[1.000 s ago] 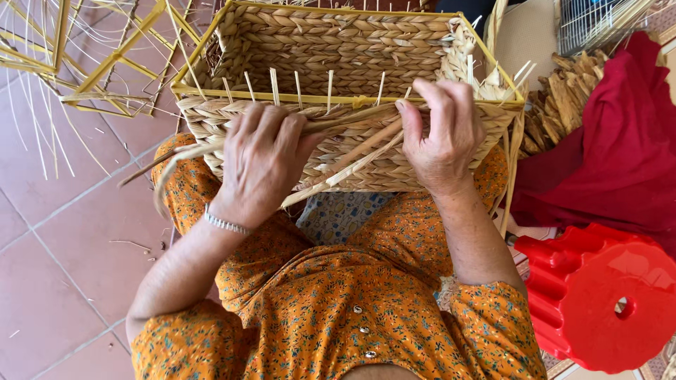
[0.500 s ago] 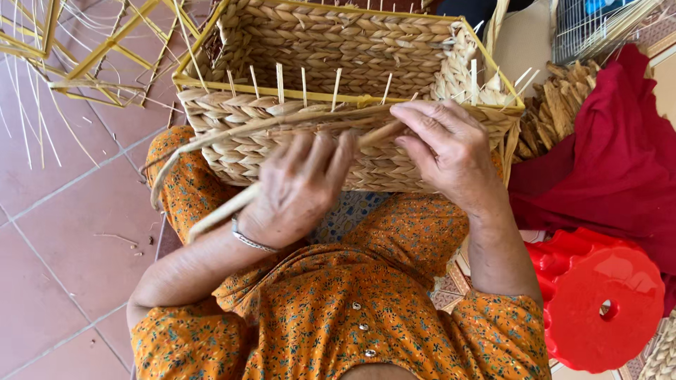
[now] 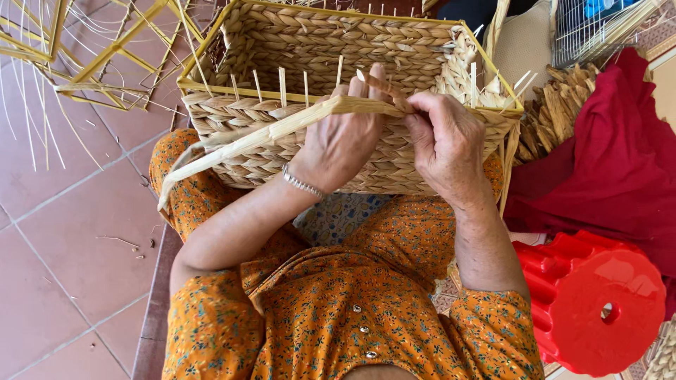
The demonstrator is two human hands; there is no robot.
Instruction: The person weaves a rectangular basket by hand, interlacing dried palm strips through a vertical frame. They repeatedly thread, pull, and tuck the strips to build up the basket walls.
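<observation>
The tiled floor fills the 9 o'clock side, littered with a few scraps of straw. The person's orange flowered clothing takes up the 6 o'clock area; a blue patterned cloth shows in the gap at the lap, mostly hidden.

The woven basket rests on the knees at 12 o'clock, rectangular, with a yellow frame rim and thin upright stakes poking above the braided wall. Its far edge and 1 o'clock corner are cut off or tangled in loose fibre, and its lower near wall is covered by the hands.

A red cloth lies at 3 o'clock, running out of view. A red plastic stool sits at 4 o'clock, partly cut off at the bottom edge. Bare yellow wire frames lie at 10 o'clock, cropped at the top. A bundle of dried fibre sits at 2 o'clock, half under the cloth, with a wire cage above it that is hard to make out.

A long pale strand runs from 8 o'clock up along the basket's near rim. The left hand is closed around it, fingers curled over the rim; a silver bracelet is at the wrist. The right hand pinches the strand's end just beside the left fingertips; its fingertips are hidden.
</observation>
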